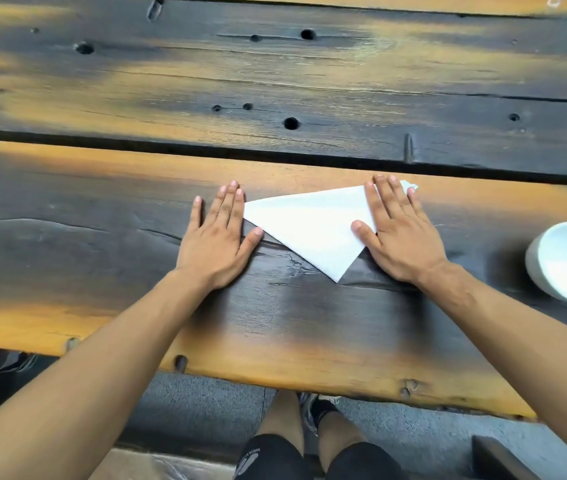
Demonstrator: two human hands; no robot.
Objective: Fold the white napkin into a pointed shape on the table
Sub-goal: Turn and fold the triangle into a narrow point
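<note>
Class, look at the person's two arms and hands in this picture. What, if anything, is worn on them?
Nothing is worn on either. The left hand and right hand are bare, with no gloves, rings or watch in sight. Both forearms are bare too, with no sleeve showing up to the picture's edge. The fingernails are short and unpainted.

Bare forearms; black shorts (268,459); dark sneakers (320,410).
</note>
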